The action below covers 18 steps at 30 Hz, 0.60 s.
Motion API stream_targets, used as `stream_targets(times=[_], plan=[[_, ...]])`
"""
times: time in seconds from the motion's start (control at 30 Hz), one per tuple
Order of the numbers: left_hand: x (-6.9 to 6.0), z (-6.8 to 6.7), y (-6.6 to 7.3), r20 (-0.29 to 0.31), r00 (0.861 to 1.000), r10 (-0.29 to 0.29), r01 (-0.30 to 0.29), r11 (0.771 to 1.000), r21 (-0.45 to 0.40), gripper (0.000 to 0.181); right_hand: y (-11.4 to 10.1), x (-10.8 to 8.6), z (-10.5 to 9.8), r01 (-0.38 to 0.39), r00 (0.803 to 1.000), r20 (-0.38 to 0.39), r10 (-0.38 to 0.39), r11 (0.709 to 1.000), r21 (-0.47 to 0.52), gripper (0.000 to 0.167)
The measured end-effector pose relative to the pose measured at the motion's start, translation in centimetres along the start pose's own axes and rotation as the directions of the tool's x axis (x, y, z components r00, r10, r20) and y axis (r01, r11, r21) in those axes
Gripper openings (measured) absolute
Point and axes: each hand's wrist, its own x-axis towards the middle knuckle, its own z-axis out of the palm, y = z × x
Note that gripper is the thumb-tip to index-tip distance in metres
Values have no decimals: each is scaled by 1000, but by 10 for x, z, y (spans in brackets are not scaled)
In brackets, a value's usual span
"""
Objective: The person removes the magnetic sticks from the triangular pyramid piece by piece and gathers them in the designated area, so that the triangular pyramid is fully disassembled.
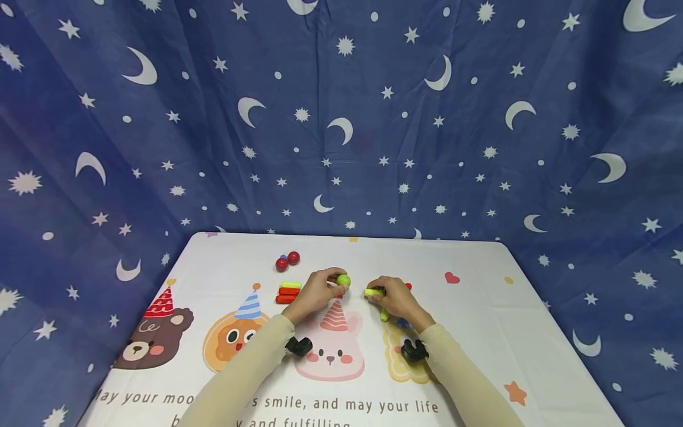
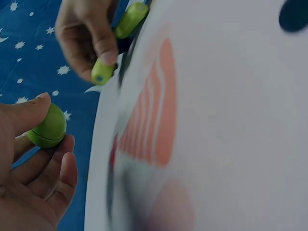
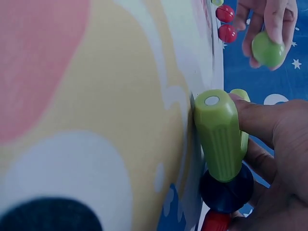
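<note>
A lime-green ball (image 1: pixel 344 280) is pinched between the thumb and fingers of my left hand (image 1: pixel 322 288), above the white tablecloth. In the left wrist view a thin seam line circles the ball (image 2: pixel 50 127). My right hand (image 1: pixel 399 298) grips a yellow-green stick (image 1: pixel 374 292), whose end shows in the left wrist view. Close by that hand is a second green stick (image 3: pixel 219 137), ribbed, with a pale round spot on its end. A dark blue ball (image 3: pixel 226 187) touches its lower end, and a red piece (image 3: pixel 216 222) lies below that, partly cut off. Fingers hide some joints.
Left of my left hand lie a yellow-green stick (image 1: pixel 290 285) and red sticks (image 1: pixel 289 295). Farther back, red balls (image 1: pixel 281 265) sit beside a small blue piece (image 1: pixel 284 257). A star-patterned blue curtain (image 1: pixel 368 196) hangs behind the printed tablecloth (image 1: pixel 480 308).
</note>
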Motion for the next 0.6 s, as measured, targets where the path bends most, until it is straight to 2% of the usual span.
stream_targets(times=[0.33, 0.6], plan=[[-12, -39, 1, -134, 990, -30, 37, 998, 49, 41, 1, 0, 1, -18, 1000, 2, 18, 1000, 8, 22], [-20, -71, -12, -235, 971, -41, 72, 990, 124, 41, 1, 0, 1, -25, 1000, -1, 25, 1000, 12, 23]])
